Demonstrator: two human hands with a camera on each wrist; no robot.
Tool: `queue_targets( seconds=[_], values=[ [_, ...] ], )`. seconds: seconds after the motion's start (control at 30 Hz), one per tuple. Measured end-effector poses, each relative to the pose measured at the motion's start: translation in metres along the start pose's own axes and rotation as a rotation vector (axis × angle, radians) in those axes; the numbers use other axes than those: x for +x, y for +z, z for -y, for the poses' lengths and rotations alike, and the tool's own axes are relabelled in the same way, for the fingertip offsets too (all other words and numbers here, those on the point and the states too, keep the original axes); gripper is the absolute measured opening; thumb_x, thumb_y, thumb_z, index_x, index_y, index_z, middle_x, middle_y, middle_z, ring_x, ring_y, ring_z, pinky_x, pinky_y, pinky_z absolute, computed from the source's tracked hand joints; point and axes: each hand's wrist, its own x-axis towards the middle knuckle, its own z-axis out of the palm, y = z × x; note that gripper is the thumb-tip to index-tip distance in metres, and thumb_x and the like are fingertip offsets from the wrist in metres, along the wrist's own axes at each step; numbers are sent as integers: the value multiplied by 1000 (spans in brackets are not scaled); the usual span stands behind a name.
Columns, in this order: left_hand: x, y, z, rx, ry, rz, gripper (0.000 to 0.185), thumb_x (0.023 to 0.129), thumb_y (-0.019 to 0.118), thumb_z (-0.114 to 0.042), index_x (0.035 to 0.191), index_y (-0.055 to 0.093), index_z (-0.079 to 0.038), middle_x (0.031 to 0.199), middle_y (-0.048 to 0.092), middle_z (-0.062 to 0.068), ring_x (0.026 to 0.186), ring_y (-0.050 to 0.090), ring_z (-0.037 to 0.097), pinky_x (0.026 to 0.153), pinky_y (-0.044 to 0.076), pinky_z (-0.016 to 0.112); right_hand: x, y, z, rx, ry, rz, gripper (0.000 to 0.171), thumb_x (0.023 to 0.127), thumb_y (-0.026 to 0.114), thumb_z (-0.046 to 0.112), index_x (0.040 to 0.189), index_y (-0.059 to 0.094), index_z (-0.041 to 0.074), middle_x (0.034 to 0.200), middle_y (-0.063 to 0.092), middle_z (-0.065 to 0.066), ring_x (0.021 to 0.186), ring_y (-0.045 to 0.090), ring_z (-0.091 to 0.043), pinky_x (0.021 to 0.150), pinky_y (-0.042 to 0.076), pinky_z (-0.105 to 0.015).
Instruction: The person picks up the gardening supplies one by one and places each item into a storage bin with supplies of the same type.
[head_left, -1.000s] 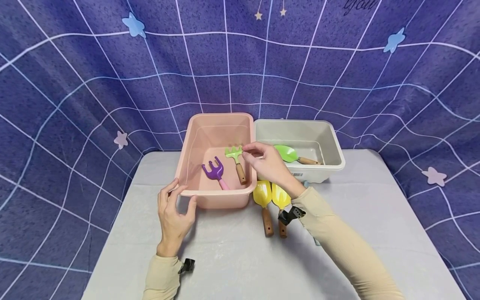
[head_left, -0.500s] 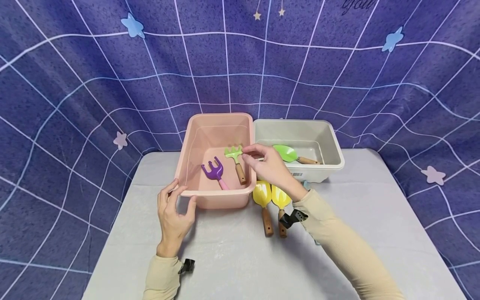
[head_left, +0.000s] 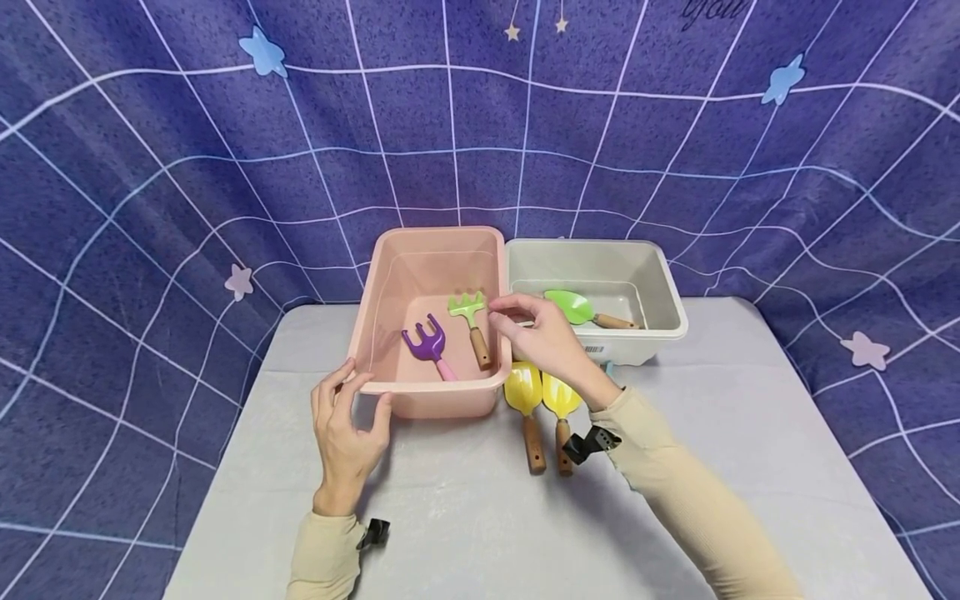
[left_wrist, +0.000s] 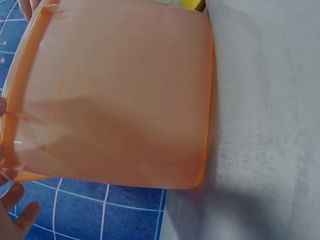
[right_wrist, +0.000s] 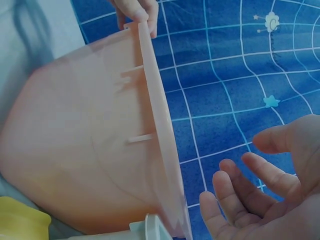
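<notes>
While my right hand [head_left: 542,335] hangs over the seam between the two tubs, the green rake [head_left: 470,318] lies just beyond its fingertips, inside the pink tub [head_left: 442,392], head away from me and wooden handle toward me. Hand and rake are apart, not touching.

Right hand: fingers loosely spread and lightly bent, palm empty, as the right wrist view shows [right_wrist: 270,185]; it holds nothing.

Left hand [head_left: 345,437]: set at the pink tub's near left corner, fingers and thumb curved about the rim there; the wrist view shows only fingertips at the rim [left_wrist: 15,210].

Purple rake [head_left: 429,343]: in the same tub, to the left of the green one, just beside it.

Two yellow trowels [head_left: 542,400]: on the table [head_left: 465,517] under my right wrist, side by side, handles toward me.

Green trowel [head_left: 579,308]: in the grey tub [head_left: 660,300], right of my right hand.

Writing: a barcode sticker [head_left: 594,349] on the grey tub's front wall, too small to read; script at the top edge of the backdrop [head_left: 712,10], cut off and illegible.
</notes>
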Motion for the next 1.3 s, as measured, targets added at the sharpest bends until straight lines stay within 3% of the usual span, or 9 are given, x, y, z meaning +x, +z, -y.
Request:
queue_targets(
  seconds=[0.53, 0.8, 1.07, 1.3],
  values=[
    [0, 1, 2, -15, 9, -13, 39, 85, 80, -28, 113, 78, -2, 136, 68, 23, 119, 57, 48, 107, 35, 23, -5, -1, -12, 1, 12, -12, 28, 103, 66, 23, 125, 76, 9, 127, 77, -10, 116, 72, -29, 103, 57, -48],
    [-1, 2, 1, -20, 9, -18, 39, 84, 80, -27, 113, 78, -1, 135, 68, 24, 120, 56, 49, 98, 40, 48, -9, 1, -18, -2, 21, -13, 29, 102, 66, 24, 126, 76, 10, 125, 78, -8, 113, 73, -27, 100, 58, -46],
    [-1, 1, 2, -18, 5, -20, 39, 84, 80, -27, 112, 78, 0, 135, 67, 24, 121, 56, 49, 109, 35, 26, -13, 2, -26, 20, 7, -36, 30, 103, 66, 21, 126, 75, 4, 123, 78, -13, 114, 73, -30, 103, 58, -47],
    [0, 1, 2, -22, -1, -14, 38, 84, 81, -26, 113, 78, -2, 136, 68, 24, 120, 56, 49, 109, 34, 24, -16, 2, -32, 31, 13, -55, 29, 102, 67, 19, 125, 75, 4, 120, 78, -13, 112, 74, -30, 103, 58, -47]
  ],
)
